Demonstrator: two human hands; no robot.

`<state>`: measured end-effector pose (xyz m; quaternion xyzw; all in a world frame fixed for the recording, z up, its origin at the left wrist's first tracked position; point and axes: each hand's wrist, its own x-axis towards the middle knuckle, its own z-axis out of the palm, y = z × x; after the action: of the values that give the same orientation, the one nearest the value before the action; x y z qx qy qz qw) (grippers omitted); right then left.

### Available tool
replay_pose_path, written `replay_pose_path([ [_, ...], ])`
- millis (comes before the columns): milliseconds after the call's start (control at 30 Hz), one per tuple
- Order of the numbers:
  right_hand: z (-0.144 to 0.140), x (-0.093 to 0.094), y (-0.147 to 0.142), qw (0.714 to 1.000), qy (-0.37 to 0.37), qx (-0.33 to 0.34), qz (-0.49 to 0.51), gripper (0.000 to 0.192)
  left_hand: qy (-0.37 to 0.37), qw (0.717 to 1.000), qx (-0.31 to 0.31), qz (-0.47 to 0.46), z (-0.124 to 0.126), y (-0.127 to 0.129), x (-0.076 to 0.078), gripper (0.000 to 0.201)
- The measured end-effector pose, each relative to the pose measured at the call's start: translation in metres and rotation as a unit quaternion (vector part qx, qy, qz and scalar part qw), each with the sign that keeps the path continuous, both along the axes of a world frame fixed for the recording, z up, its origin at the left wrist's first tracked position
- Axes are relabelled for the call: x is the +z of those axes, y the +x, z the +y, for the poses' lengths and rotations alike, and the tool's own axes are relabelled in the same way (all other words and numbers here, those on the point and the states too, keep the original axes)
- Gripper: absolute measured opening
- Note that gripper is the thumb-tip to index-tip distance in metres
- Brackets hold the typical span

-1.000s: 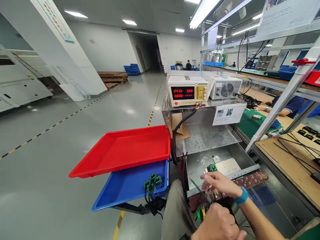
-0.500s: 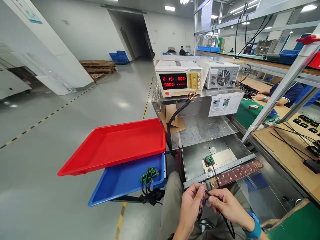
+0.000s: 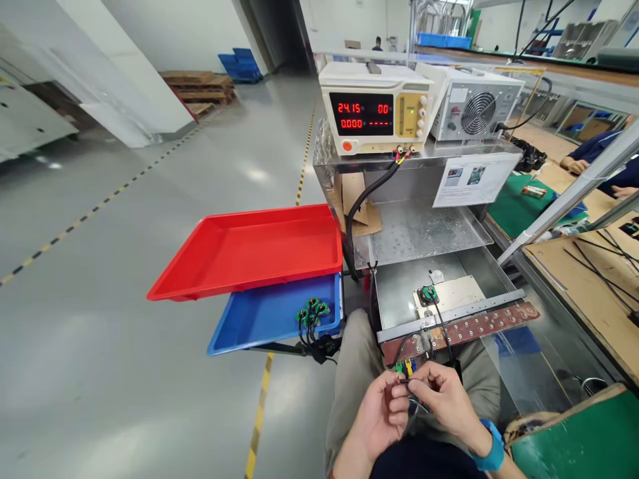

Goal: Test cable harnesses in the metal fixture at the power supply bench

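Observation:
My left hand (image 3: 380, 414) and my right hand (image 3: 440, 397) meet above my lap, both pinching the end of a thin black cable (image 3: 442, 327). That cable runs up to a small round green part (image 3: 428, 293) seated on a pale plate (image 3: 454, 294) inside a metal fixture. Small green, yellow and blue connectors (image 3: 405, 366) hang just above my fingers, under a brown perforated strip (image 3: 474, 328). My right wrist wears a blue band.
A red tray (image 3: 249, 250) sits over a blue tray (image 3: 259, 319) holding several green parts with black leads (image 3: 312, 311). A power supply (image 3: 375, 106) showing 24.15 and a fan unit (image 3: 474, 103) stand on the metal shelf. A person's arms rest at the right bench (image 3: 589, 156).
The view tilted down and shifted. My hands dropped lower toward my lap, still together on the cable end. One second ago my right hand was at the fixture by the green part.

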<state>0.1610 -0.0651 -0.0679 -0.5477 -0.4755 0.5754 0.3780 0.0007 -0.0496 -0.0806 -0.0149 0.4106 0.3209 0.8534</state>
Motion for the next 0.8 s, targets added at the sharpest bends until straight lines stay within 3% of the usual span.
replay_pose_path([
  [100, 0.0, -0.006, -0.004, 0.985, 0.073, 0.026, -0.154, 0.028, 0.08, 0.986, 0.046, 0.136, -0.009, -0.005, -0.015, 0.032],
  [200, 0.002, -0.011, -0.006, 0.952, 0.118, 0.05, -0.277, 0.027, 0.215, 0.92, 0.037, 0.324, -0.017, -0.008, -0.029, 0.046],
  [267, 0.003, -0.015, -0.007, 0.937, 0.119, 0.064, -0.323, 0.026, 0.282, 0.872, 0.007, 0.4, -0.02, -0.008, -0.037, 0.046],
  [433, 0.009, -0.02, -0.011, 0.917, 0.095, 0.075, -0.38, 0.021, 0.384, 0.772, -0.075, 0.501, -0.022, -0.004, -0.04, 0.032],
  [633, 0.02, -0.018, -0.014, 0.899, 0.068, 0.085, -0.424, 0.021, 0.435, 0.673, -0.159, 0.577, -0.022, -0.001, -0.033, 0.035],
  [800, 0.03, -0.017, -0.015, 0.897, 0.061, 0.091, -0.429, 0.021, 0.474, 0.563, -0.23, 0.636, -0.018, 0.001, -0.029, 0.037],
])
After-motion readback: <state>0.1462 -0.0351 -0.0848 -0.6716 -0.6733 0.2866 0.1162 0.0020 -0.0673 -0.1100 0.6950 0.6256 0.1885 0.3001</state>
